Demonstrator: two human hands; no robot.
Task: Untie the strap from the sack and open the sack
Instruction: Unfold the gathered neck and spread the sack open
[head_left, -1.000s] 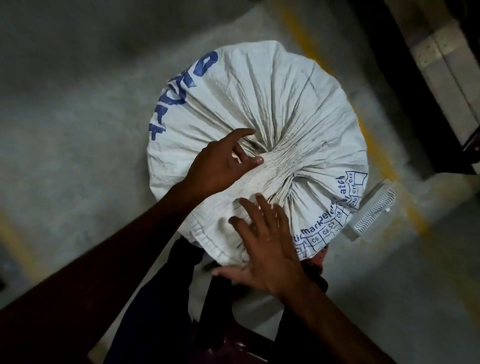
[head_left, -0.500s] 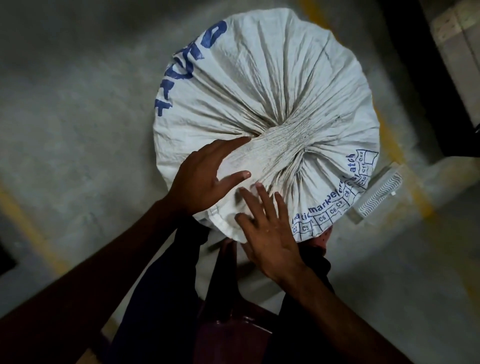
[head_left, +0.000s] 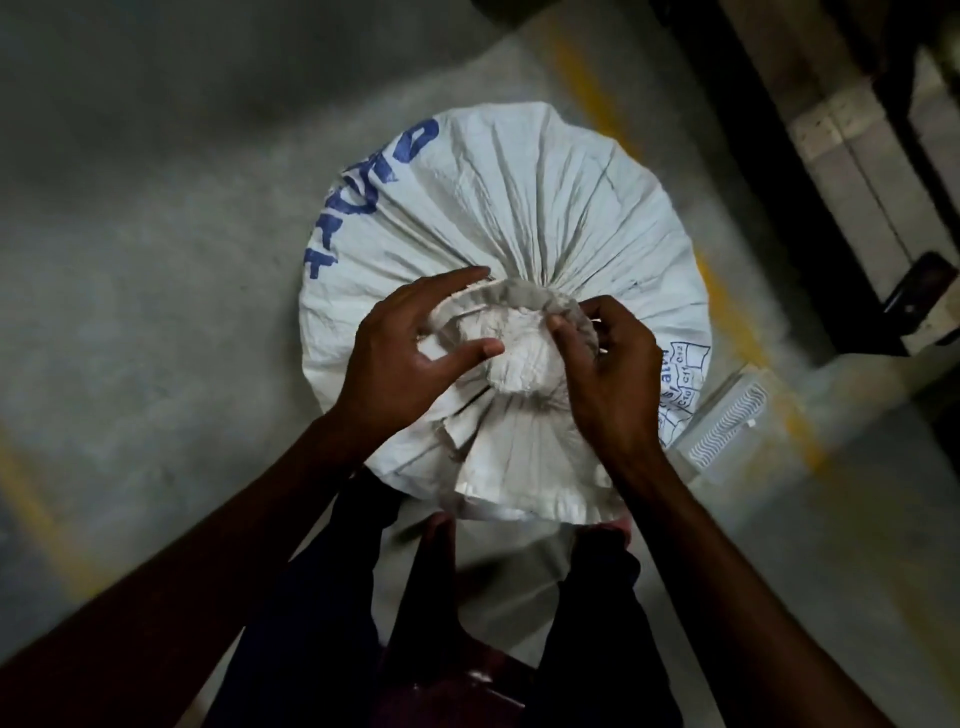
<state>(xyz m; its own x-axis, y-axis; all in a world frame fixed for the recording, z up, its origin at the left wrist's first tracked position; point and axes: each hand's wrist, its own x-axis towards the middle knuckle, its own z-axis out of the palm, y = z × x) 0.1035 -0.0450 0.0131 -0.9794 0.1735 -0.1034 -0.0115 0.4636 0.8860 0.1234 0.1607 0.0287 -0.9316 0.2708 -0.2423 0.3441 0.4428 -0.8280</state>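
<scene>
Sack (head_left: 519, 208) stands on the floor (head_left: 156, 218) by the legs, left grip (head_left: 410, 358) curled round its bunched neck, right grip (head_left: 610, 384) pinching the rim; can't spot the strap, so a hard yank could tip it or jam the knot.

Head camera looks steeply down, near the sack (head_left: 519, 208).

Half a second ago both hands lay flat on the near side of the sack (head_left: 519, 197). Now my left hand (head_left: 400, 358) and right hand (head_left: 608, 374) have come up to the centre and grip the gathered neck (head_left: 519, 343). It was pressed flat before and now stands bunched between them.
</scene>
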